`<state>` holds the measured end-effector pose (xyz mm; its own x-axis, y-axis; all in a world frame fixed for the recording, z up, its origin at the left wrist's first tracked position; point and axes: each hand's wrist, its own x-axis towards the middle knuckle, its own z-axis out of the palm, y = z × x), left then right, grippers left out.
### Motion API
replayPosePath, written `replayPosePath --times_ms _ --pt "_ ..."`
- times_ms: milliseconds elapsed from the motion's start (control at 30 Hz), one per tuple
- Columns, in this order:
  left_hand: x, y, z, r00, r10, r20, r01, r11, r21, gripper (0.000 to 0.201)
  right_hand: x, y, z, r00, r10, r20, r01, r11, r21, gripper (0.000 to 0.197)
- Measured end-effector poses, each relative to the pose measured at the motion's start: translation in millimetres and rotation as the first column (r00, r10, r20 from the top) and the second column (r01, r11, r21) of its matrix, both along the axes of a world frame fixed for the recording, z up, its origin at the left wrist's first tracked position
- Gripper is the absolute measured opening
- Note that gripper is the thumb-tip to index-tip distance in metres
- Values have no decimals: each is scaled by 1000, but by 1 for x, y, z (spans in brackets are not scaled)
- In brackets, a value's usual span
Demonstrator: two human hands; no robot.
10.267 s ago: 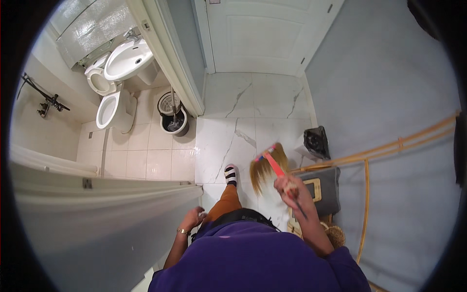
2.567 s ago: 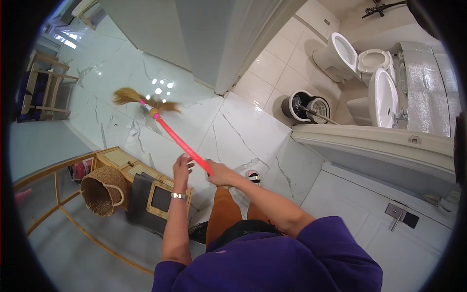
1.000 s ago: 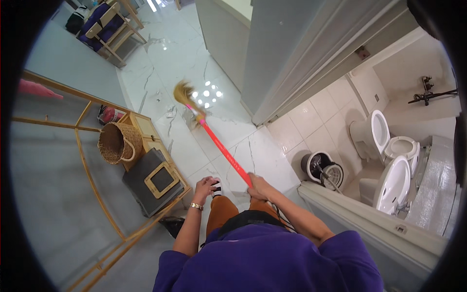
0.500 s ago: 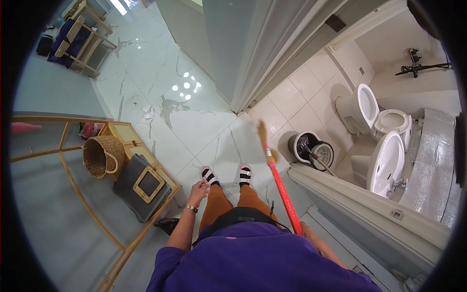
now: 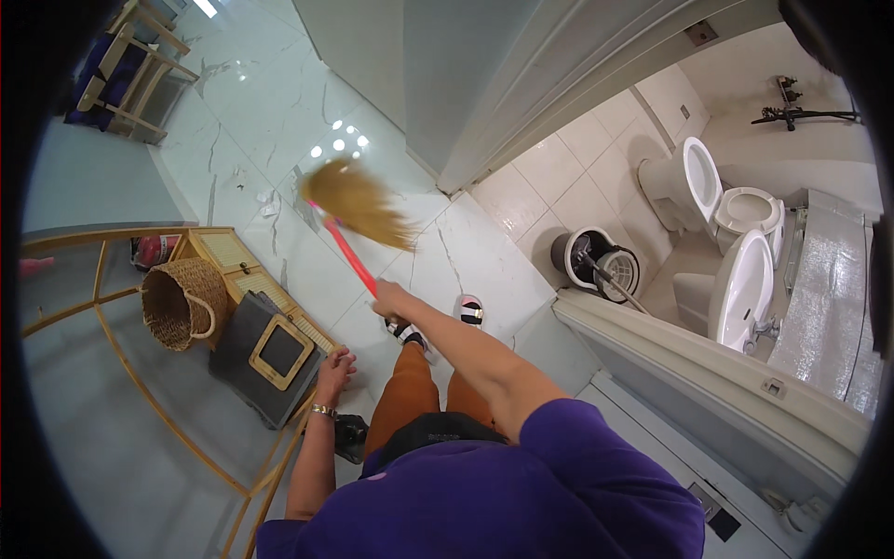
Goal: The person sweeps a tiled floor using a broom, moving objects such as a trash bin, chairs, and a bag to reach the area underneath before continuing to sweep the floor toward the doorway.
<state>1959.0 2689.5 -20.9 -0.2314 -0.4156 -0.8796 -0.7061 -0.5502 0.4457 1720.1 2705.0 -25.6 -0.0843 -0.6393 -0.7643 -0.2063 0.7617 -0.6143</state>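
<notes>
My right arm reaches forward across my body. My right hand (image 5: 395,302) is closed round the red handle of a broom (image 5: 365,200), whose yellow-brown bristles are spread and blurred just over the tiled floor ahead of my feet. Nothing shows in my left hand (image 5: 336,370), whose fingers are apart and loosely bent beside the wooden rack. A small pale scrap (image 5: 269,204) lies on the floor to the left of the broom head, with dark specks near it.
On my left a wooden rack (image 5: 244,278) carries a wicker basket (image 5: 191,303) and dark grey boards. A bathroom doorway opens on my right, with a mop bucket (image 5: 596,265), a toilet (image 5: 694,177) and a sink (image 5: 742,289). A chair (image 5: 130,84) stands far left.
My right hand has swung the broom from my right side across to the front left, its bristles now fanned out. My left hand has shifted left and slightly lower.
</notes>
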Motion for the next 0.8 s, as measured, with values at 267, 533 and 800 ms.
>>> replayPosePath --times_ms 267,533,800 --pt "14 -23 11 996 23 -82 -26 999 -29 44 25 -7 117 981 -128 142 154 971 -185 47" --pt "8 -33 -14 875 -482 -35 379 730 -569 33 12 154 189 981 -29 -191 22 999 -37 51" --pt "-98 -105 147 767 -432 -475 14 750 -661 32 53 205 210 984 -145 -107 128 981 -145 37"
